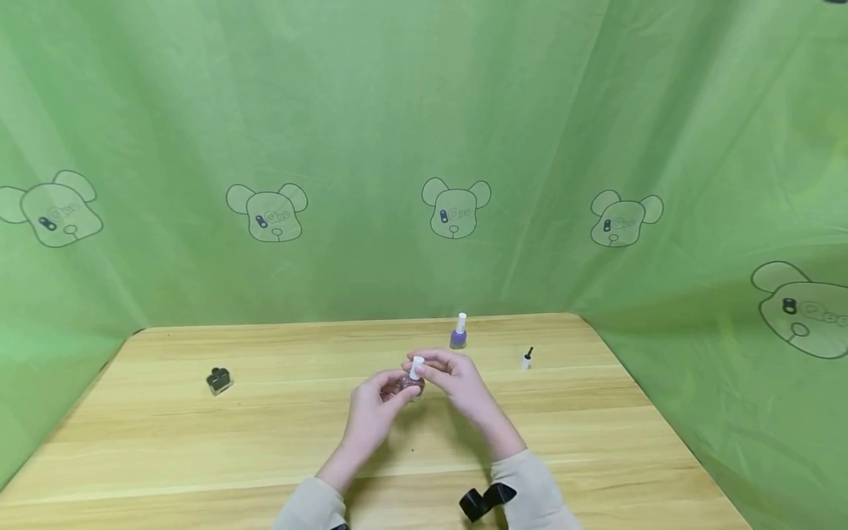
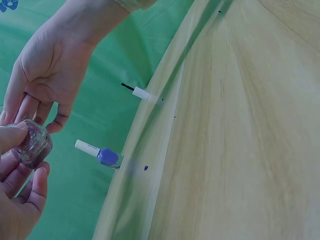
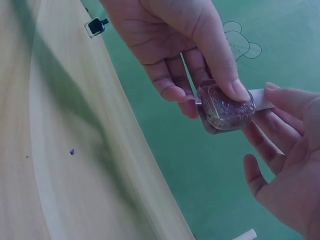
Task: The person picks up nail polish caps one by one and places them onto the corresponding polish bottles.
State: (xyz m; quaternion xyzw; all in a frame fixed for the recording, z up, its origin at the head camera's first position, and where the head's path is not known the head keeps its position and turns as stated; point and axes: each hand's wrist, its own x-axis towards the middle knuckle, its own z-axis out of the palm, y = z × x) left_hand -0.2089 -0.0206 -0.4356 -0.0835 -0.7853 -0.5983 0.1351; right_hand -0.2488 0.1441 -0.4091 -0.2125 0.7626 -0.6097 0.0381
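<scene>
While the glitter bottle [image 3: 225, 114] is clamped by its glass in the fingers of the left hand [image 1: 373, 408], its white cap [image 1: 417, 366] is pinched by the right hand's fingers [image 1: 460, 374], apparently so both parts are steadied above the worktop [image 1: 199, 456].

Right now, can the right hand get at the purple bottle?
Probably not yet: the right hand pinches the white cap of the glitter bottle, though nothing visible blocks the purple bottle.

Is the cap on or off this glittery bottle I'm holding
On: the white cap meets the glittery bottle at its neck, pinched by your right hand. Whether it's tight, I can't tell.
</scene>
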